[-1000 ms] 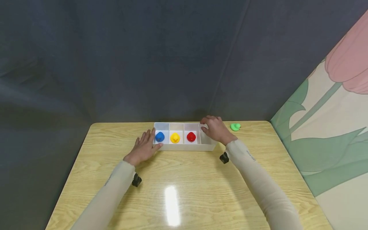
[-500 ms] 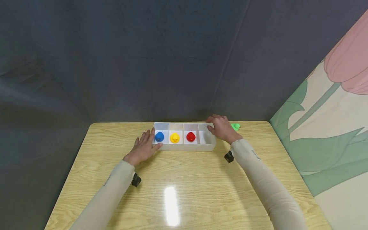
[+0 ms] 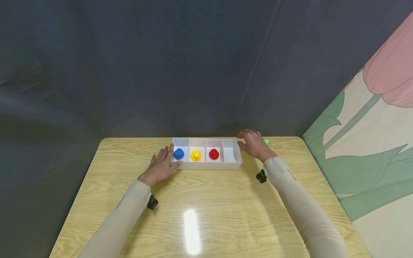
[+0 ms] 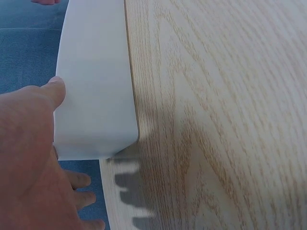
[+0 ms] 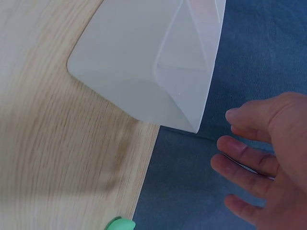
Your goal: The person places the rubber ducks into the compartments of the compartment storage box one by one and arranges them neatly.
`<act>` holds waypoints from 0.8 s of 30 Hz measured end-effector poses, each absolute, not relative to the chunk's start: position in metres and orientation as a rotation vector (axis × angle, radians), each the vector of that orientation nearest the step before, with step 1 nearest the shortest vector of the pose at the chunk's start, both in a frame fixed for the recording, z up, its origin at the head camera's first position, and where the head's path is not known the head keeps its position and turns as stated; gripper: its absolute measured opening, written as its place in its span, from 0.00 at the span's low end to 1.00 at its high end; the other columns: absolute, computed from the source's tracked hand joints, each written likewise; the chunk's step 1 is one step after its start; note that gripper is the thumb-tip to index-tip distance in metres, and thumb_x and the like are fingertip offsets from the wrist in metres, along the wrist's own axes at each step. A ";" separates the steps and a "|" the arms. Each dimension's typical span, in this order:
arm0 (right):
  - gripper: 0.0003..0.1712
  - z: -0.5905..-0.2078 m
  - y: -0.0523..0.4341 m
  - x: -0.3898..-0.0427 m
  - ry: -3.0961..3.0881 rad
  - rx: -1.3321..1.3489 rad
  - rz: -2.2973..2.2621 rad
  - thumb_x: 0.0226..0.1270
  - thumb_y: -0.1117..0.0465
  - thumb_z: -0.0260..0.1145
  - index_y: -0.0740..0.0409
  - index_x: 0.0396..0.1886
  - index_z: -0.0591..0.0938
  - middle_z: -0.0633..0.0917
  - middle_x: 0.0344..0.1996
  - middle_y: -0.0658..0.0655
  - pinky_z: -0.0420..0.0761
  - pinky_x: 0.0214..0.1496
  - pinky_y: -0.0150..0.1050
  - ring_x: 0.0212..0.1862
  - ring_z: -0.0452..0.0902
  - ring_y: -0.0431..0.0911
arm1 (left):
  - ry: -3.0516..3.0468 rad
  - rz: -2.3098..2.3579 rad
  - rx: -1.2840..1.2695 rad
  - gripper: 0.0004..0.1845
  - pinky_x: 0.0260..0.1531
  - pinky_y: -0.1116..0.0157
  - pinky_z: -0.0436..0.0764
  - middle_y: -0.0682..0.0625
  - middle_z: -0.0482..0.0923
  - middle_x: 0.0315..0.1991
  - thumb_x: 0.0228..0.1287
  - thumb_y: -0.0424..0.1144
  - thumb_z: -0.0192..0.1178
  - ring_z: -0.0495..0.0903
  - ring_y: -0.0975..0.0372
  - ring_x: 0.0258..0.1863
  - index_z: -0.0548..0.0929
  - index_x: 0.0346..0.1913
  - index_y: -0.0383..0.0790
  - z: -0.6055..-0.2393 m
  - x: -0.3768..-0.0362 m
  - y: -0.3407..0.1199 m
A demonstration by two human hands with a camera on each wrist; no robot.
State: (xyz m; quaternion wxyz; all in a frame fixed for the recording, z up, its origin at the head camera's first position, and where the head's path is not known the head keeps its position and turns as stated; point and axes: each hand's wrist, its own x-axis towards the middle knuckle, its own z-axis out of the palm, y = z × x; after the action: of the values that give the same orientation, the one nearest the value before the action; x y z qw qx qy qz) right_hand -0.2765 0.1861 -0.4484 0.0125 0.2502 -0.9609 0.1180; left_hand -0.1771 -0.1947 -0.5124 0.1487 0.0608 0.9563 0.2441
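Note:
A white four-compartment tray (image 3: 206, 166) sits at the table's back edge. From left to right its compartments hold a blue rubber duck (image 3: 179, 154), a yellow one (image 3: 195, 155) and a red one (image 3: 214, 154); the rightmost is bare. My left hand (image 3: 158, 170) rests at the tray's left end with fingers straight and spread, its thumb (image 4: 56, 91) against the front wall's rim. Just off the right end is my right hand (image 3: 256, 146), holding nothing, fingers loosely bent. Behind that hand a green duck (image 3: 266, 142) lies on the table, mostly hidden.
The wooden table (image 3: 155, 229) ends at a dark curtain (image 3: 193, 71) right behind the tray. To the right hangs a cloth printed with a flower (image 3: 371, 150). A bright light reflection falls on the table's front middle.
My right hand has moved rightward from over the rightmost compartment to beyond the tray's end, and now covers most of the green duck. My left hand and the tray have stayed put.

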 end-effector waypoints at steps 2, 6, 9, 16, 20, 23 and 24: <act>0.16 -0.449 0.188 -0.277 -3.002 0.769 0.370 0.68 0.59 0.66 0.59 0.53 0.84 0.86 0.51 0.60 0.73 0.57 0.62 0.55 0.80 0.57 | 2.745 0.710 0.172 0.48 0.77 0.37 0.36 0.39 0.32 0.82 0.72 0.69 0.39 0.33 0.43 0.81 0.28 0.79 0.50 -0.512 -0.177 -0.195; 0.16 -0.449 0.193 -0.277 -3.015 0.748 0.391 0.68 0.60 0.65 0.59 0.54 0.83 0.86 0.51 0.61 0.71 0.56 0.62 0.54 0.81 0.58 | 2.749 0.713 0.169 0.48 0.77 0.37 0.37 0.38 0.33 0.82 0.73 0.67 0.40 0.35 0.42 0.81 0.29 0.80 0.48 -0.511 -0.176 -0.195; 0.16 -0.450 0.198 -0.278 -3.026 0.725 0.397 0.68 0.60 0.65 0.60 0.54 0.83 0.85 0.51 0.61 0.71 0.55 0.61 0.54 0.81 0.58 | 2.755 0.712 0.176 0.47 0.76 0.35 0.36 0.37 0.34 0.81 0.73 0.66 0.40 0.35 0.41 0.81 0.30 0.80 0.47 -0.511 -0.176 -0.195; 0.16 -0.449 0.206 -0.279 -3.045 0.686 0.398 0.68 0.59 0.65 0.60 0.53 0.83 0.86 0.51 0.61 0.71 0.57 0.60 0.54 0.81 0.58 | 2.756 0.712 0.178 0.47 0.76 0.36 0.36 0.37 0.34 0.81 0.73 0.67 0.40 0.35 0.40 0.81 0.30 0.80 0.47 -0.511 -0.176 -0.195; 0.16 -0.449 0.209 -0.280 -3.038 0.680 0.404 0.68 0.60 0.66 0.60 0.52 0.84 0.86 0.51 0.62 0.71 0.56 0.61 0.53 0.81 0.58 | 2.755 0.713 0.176 0.48 0.76 0.36 0.36 0.37 0.35 0.81 0.73 0.67 0.40 0.35 0.41 0.81 0.30 0.80 0.48 -0.511 -0.176 -0.194; 0.15 -0.449 0.212 -0.281 -3.036 0.670 0.410 0.67 0.61 0.66 0.60 0.52 0.84 0.86 0.50 0.63 0.71 0.56 0.62 0.52 0.82 0.59 | 2.752 0.719 0.169 0.48 0.77 0.37 0.36 0.38 0.35 0.81 0.73 0.67 0.40 0.35 0.42 0.81 0.29 0.80 0.48 -0.510 -0.176 -0.194; 0.15 -0.450 0.213 -0.281 -3.037 0.669 0.409 0.67 0.61 0.66 0.60 0.52 0.84 0.85 0.50 0.63 0.71 0.56 0.63 0.52 0.81 0.59 | 2.750 0.719 0.168 0.48 0.77 0.37 0.36 0.38 0.35 0.81 0.73 0.67 0.40 0.35 0.42 0.81 0.29 0.80 0.49 -0.510 -0.176 -0.194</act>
State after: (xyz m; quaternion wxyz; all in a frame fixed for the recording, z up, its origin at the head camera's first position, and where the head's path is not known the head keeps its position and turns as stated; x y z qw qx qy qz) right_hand -0.2809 0.2127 -0.4497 0.0025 0.2134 -0.9682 0.1305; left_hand -0.1758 -0.1939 -0.5099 0.1464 0.0585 0.9554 0.2499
